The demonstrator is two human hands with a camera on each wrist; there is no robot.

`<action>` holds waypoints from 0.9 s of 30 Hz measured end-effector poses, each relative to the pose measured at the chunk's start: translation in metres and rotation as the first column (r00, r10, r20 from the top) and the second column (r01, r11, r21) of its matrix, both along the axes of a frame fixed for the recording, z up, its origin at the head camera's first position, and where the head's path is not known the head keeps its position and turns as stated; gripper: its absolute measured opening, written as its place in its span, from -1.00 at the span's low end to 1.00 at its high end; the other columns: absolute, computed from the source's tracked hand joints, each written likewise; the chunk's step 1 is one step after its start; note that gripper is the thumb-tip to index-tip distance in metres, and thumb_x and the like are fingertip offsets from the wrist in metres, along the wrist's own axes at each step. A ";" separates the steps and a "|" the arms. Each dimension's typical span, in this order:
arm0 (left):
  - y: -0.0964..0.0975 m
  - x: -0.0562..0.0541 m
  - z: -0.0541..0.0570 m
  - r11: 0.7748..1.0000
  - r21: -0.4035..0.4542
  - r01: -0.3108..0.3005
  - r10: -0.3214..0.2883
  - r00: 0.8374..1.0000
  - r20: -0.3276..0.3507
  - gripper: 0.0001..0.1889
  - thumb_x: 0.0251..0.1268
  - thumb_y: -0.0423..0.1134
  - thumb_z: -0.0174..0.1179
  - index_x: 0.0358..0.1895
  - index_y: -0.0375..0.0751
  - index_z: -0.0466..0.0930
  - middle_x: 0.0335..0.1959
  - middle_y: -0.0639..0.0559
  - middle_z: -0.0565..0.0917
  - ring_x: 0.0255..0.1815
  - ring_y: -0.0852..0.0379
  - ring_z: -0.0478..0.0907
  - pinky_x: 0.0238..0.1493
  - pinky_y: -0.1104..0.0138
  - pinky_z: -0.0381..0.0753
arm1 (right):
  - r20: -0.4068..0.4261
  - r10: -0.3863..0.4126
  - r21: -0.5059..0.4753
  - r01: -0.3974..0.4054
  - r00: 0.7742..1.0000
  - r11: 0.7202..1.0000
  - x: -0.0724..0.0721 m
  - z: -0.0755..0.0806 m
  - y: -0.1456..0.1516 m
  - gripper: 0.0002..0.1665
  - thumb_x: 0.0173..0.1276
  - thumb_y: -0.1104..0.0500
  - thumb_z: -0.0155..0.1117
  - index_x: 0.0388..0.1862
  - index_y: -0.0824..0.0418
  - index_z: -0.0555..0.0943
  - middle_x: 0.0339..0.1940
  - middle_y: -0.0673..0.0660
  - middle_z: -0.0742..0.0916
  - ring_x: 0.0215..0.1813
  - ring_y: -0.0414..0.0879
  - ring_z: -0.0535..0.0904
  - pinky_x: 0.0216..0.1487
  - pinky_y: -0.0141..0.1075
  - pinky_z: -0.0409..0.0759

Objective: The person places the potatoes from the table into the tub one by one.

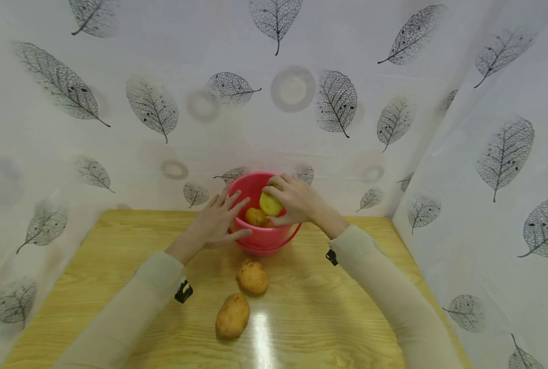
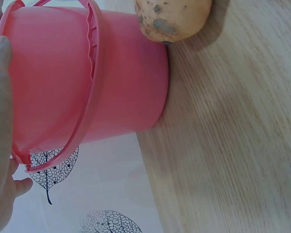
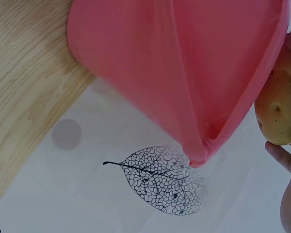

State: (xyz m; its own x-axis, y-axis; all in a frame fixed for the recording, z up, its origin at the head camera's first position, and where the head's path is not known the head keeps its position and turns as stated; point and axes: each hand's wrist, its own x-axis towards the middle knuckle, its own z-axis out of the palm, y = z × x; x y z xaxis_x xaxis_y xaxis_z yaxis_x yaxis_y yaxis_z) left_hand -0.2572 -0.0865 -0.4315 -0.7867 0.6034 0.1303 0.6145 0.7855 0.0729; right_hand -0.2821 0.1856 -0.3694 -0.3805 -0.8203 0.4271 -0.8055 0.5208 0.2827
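A pink bucket (image 1: 262, 238) stands at the far side of the table, its handle hanging down the front. My right hand (image 1: 297, 199) grips a yellowish potato (image 1: 270, 204) at the bucket's mouth; the right wrist view shows this potato (image 3: 277, 104) just beyond the rim. Below it, another potato (image 1: 255, 217) lies inside the bucket. With fingers spread, my left hand (image 1: 213, 224) rests against the bucket's left side, and the left wrist view shows its thumb at the rim. Two potatoes lie on the table before the bucket, a rounder one (image 1: 252, 277) and a longer one (image 1: 232, 316).
The wooden table (image 1: 348, 307) ends just behind the bucket. A pale curtain (image 1: 297, 148) printed with dark leaves hangs at the back and along the sides.
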 end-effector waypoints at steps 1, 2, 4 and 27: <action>0.000 0.000 0.000 1.000 0.003 0.000 0.000 1.000 0.002 -0.03 0.48 0.47 -0.04 0.73 -0.05 0.04 0.75 -0.25 0.08 0.80 -0.36 -0.22 0.72 -0.26 0.09 | 0.003 -0.006 -0.001 0.006 1.000 1.000 -0.002 0.000 0.000 -0.26 0.10 -0.24 0.54 0.11 0.21 0.66 0.05 0.20 0.72 -0.02 0.10 0.65 -0.05 -0.11 0.76; 0.000 0.000 0.000 1.000 0.003 0.001 -0.001 1.000 0.004 -0.03 0.48 0.47 -0.04 0.73 -0.05 0.04 0.75 -0.25 0.08 0.80 -0.35 -0.22 0.72 -0.26 0.09 | 0.009 -0.009 -0.003 0.009 1.000 1.000 -0.003 0.000 -0.001 -0.26 0.10 -0.23 0.55 0.11 0.22 0.67 0.04 0.20 0.72 -0.02 0.10 0.65 -0.05 -0.10 0.75; 0.000 0.000 0.000 1.000 0.004 0.001 -0.001 1.000 0.004 -0.03 0.47 0.47 -0.04 0.73 -0.05 0.04 0.75 -0.25 0.08 0.80 -0.36 -0.23 0.72 -0.26 0.08 | 0.025 -0.025 0.004 0.025 0.999 1.000 -0.006 -0.001 -0.001 -0.26 0.10 -0.22 0.57 0.12 0.22 0.67 0.04 0.20 0.72 -0.01 0.10 0.65 -0.03 -0.09 0.75; 0.000 0.000 0.000 1.000 0.010 -0.005 0.005 1.000 0.008 -0.03 0.47 0.48 -0.04 0.73 -0.04 0.05 0.75 -0.25 0.09 0.80 -0.35 -0.21 0.73 -0.25 0.06 | 0.110 -0.248 0.264 0.212 0.962 0.941 -0.034 -0.010 0.005 -0.24 0.30 -0.32 0.47 0.26 0.15 0.61 0.17 0.21 0.66 0.19 0.15 0.61 0.23 -0.03 0.72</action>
